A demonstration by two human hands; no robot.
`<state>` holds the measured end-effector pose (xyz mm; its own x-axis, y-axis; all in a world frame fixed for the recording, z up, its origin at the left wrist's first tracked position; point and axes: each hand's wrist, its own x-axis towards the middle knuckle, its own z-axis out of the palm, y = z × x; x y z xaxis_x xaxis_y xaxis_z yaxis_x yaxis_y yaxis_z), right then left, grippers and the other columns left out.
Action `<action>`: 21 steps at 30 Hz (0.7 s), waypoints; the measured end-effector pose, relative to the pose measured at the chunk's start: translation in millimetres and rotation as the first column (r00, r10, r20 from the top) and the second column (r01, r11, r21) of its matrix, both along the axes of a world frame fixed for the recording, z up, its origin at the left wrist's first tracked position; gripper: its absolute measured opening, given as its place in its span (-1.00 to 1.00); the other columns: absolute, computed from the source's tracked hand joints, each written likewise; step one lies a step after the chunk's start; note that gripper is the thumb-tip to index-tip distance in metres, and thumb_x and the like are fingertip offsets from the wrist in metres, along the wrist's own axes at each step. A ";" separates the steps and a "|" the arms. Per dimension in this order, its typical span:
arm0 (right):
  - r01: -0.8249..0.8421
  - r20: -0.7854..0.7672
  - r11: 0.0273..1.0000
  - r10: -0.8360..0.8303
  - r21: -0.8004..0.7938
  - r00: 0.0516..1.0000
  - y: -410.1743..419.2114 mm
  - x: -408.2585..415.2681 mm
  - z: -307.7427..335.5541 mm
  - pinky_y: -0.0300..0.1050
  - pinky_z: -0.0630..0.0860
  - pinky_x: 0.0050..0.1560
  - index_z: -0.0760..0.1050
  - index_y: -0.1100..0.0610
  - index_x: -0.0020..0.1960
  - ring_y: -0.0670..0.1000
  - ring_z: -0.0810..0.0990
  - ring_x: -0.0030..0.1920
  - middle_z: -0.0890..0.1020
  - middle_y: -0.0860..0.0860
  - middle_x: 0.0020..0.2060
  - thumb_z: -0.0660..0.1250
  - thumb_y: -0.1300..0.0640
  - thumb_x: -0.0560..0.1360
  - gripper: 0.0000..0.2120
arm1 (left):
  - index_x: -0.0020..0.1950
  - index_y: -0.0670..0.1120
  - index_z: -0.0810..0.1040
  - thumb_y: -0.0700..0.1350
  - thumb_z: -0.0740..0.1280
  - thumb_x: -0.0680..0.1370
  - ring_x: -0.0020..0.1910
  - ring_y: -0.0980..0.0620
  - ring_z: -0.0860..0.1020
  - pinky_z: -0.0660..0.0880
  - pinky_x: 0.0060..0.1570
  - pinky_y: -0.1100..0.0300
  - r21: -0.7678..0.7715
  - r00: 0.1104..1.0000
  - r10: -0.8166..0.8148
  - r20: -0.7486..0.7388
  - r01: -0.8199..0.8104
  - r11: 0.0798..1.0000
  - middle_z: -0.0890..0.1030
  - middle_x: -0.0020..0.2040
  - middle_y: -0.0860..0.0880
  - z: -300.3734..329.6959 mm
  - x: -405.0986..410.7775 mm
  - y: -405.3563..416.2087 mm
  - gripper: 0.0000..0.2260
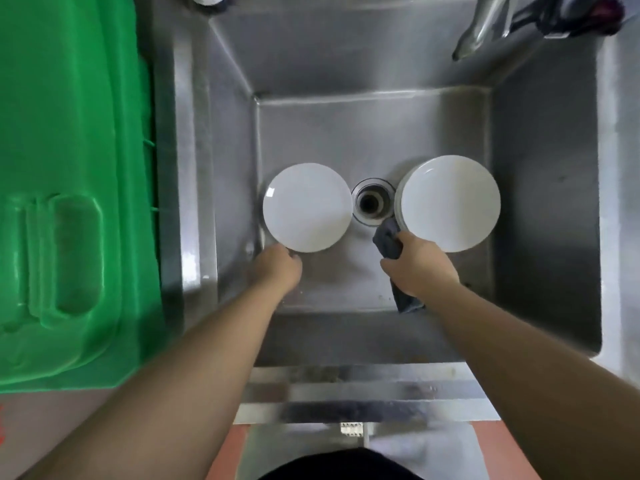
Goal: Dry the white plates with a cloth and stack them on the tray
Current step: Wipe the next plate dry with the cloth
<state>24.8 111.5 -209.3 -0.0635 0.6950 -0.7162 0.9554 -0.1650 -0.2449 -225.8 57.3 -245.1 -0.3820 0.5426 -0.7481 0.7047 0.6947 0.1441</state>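
Observation:
A single white plate (307,206) lies on the bottom of a steel sink (374,133), left of the drain. My left hand (275,271) grips its near edge. To the right of the drain sits a stack of white plates (450,202). My right hand (419,268) holds a dark grey cloth (388,242) just in front of that stack's near-left edge; part of the cloth hangs below my wrist. The tray cannot be made out for certain.
The round drain (372,201) lies between the plates. A large green plastic lid or bin (69,188) fills the left side. A metal faucet (485,26) reaches in at the top right. The sink's front rim (363,389) is close to my body.

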 end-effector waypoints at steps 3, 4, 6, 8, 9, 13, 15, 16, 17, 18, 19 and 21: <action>0.033 -0.026 0.999 -0.032 0.024 0.999 0.4 -1.9 -16.4 0.01 0.47 -0.17 0.41 0.03 0.05 0.16 0.54 -0.16 0.55 0.03 -0.17 0.37 -0.02 0.50 -0.78 | 0.15 -0.19 0.67 0.00 0.29 0.64 0.10 -0.29 0.65 0.54 0.02 0.04 0.001 0.987 0.163 0.000 -0.163 0.987 0.70 0.13 -0.23 -29.3 -6.7 6.9 -0.70; 0.043 -0.030 0.998 -0.042 0.035 0.999 0.7 -2.9 -21.0 0.00 0.45 -0.20 0.42 0.02 0.04 0.12 0.52 -0.21 0.54 0.01 -0.20 0.37 -0.04 0.50 -0.78 | 0.19 -0.20 0.66 0.00 0.30 0.64 0.13 -0.29 0.64 0.56 0.06 0.05 0.008 0.974 0.228 -0.002 -0.228 0.974 0.70 0.16 -0.23 -37.3 -8.5 9.8 -0.69; 0.069 -0.042 0.997 -0.067 0.047 0.997 1.2 -4.3 -30.2 -0.04 0.40 -0.27 0.43 0.01 0.03 0.04 0.50 -0.26 0.54 -0.03 -0.24 0.37 -0.05 0.48 -0.78 | 0.24 -0.21 0.63 -0.01 0.31 0.63 0.13 -0.29 0.64 0.61 0.12 -0.02 0.019 0.936 0.351 -0.005 -0.351 0.936 0.68 0.19 -0.23 -50.0 -10.8 14.6 -0.67; 0.101 -0.060 0.994 -0.098 0.051 0.993 1.3 -5.8 -38.2 -0.07 0.37 -0.31 0.44 0.00 0.04 0.02 0.51 -0.25 0.57 -0.04 -0.22 0.37 -0.06 0.46 -0.77 | 0.26 -0.21 0.60 -0.02 0.31 0.62 0.11 -0.27 0.65 0.65 0.10 -0.09 0.033 0.876 0.482 0.016 -0.482 0.876 0.67 0.18 -0.22 -59.1 -11.6 17.5 -0.67; 0.115 -0.069 0.992 -0.111 0.053 0.991 0.7 -6.8 -41.2 -0.08 0.37 -0.32 0.44 -0.01 0.04 0.03 0.53 -0.24 0.58 -0.05 -0.22 0.37 -0.06 0.46 -0.77 | 0.26 -0.22 0.60 -0.03 0.32 0.61 0.09 -0.27 0.66 0.66 0.10 -0.11 0.040 0.839 0.542 0.036 -0.544 0.838 0.68 0.17 -0.22 -63.6 -12.3 17.4 -0.67; 0.164 -0.107 0.984 -0.157 0.062 0.982 -3.3 -11.3 -48.8 -0.14 0.35 -0.34 0.45 -0.06 0.04 -0.09 0.51 -0.25 0.58 -0.10 -0.24 0.39 -0.05 0.46 -0.79 | 0.23 -0.27 0.59 -0.07 0.36 0.60 0.09 -0.22 0.70 0.68 0.05 -0.03 0.026 0.635 0.753 0.173 -0.767 0.641 0.70 0.13 -0.19 -79.3 -13.5 17.3 -0.69; 0.182 -0.112 0.981 -0.174 0.062 0.978 -5.9 -12.3 -50.6 -0.18 0.31 -0.35 0.43 -0.11 0.04 -0.15 0.49 -0.25 0.56 -0.14 -0.25 0.39 -0.05 0.45 -0.79 | 0.18 -0.28 0.59 -0.12 0.39 0.59 0.01 -0.13 0.71 0.63 -0.28 0.19 -0.010 0.455 0.854 0.254 -0.881 0.473 0.68 -0.01 -0.08 -82.3 -11.8 20.1 -0.74; 0.185 -0.112 0.981 -0.178 0.062 0.978 -6.8 -12.7 -51.1 -0.19 0.31 -0.35 0.42 -0.12 0.04 -0.16 0.48 -0.25 0.56 -0.15 -0.25 0.39 -0.05 0.45 -0.79 | 0.13 -0.27 0.60 -0.15 0.41 0.58 -0.09 -0.08 0.71 0.55 -0.44 0.28 -0.027 0.376 0.882 0.282 -0.916 0.400 0.67 -0.09 -0.04 -82.0 -11.3 21.8 -0.78; 0.187 -0.114 0.980 -0.179 0.062 0.977 -7.6 -12.9 -51.6 -0.19 0.31 -0.35 0.42 -0.13 0.04 -0.16 0.48 -0.25 0.56 -0.15 -0.25 0.39 -0.05 0.45 -0.79 | 0.08 -0.26 0.60 -0.17 0.42 0.57 -0.17 -0.03 0.68 0.50 -0.53 0.31 -0.048 0.323 0.896 0.304 -0.934 0.353 0.65 -0.15 -0.02 -82.1 -11.3 22.9 -0.83; 0.190 -0.114 0.980 -0.182 0.064 0.977 -8.3 -13.0 -52.0 -0.19 0.31 -0.35 0.41 -0.13 0.03 -0.15 0.48 -0.25 0.56 -0.16 -0.25 0.39 -0.05 0.45 -0.79 | 0.03 -0.24 0.60 -0.18 0.42 0.57 -0.22 0.02 0.66 0.49 -0.56 0.32 -0.068 0.294 0.902 0.317 -0.941 0.330 0.65 -0.18 -0.01 -82.2 -11.8 23.9 -0.86; 0.192 -0.111 0.979 -0.184 0.067 0.977 -8.7 -13.0 -52.4 -0.18 0.31 -0.35 0.42 -0.13 0.03 -0.15 0.49 -0.25 0.56 -0.16 -0.26 0.39 -0.05 0.45 -0.79 | 0.00 -0.23 0.60 -0.18 0.43 0.57 -0.23 0.04 0.66 0.50 -0.56 0.32 -0.086 0.277 0.906 0.321 -0.944 0.319 0.65 -0.20 0.00 -82.7 -12.4 23.5 -0.89; 0.196 -0.104 0.978 -0.189 0.070 0.976 -9.9 -12.2 -53.1 -0.15 0.34 -0.34 0.43 -0.13 0.04 -0.15 0.49 -0.25 0.57 -0.16 -0.25 0.39 -0.05 0.45 -0.78 | 0.02 -0.24 0.58 -0.20 0.43 0.58 -0.17 0.04 0.66 0.48 -0.60 0.33 -0.106 0.234 0.916 0.325 -0.954 0.281 0.64 -0.18 0.00 -85.4 -12.2 21.3 -0.88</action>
<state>12.5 101.6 -262.4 0.0109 0.7555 -0.6551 0.8788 -0.3198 -0.3542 -238.1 78.6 -330.5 -0.4655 0.0158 -0.8849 -0.5249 0.8001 0.2904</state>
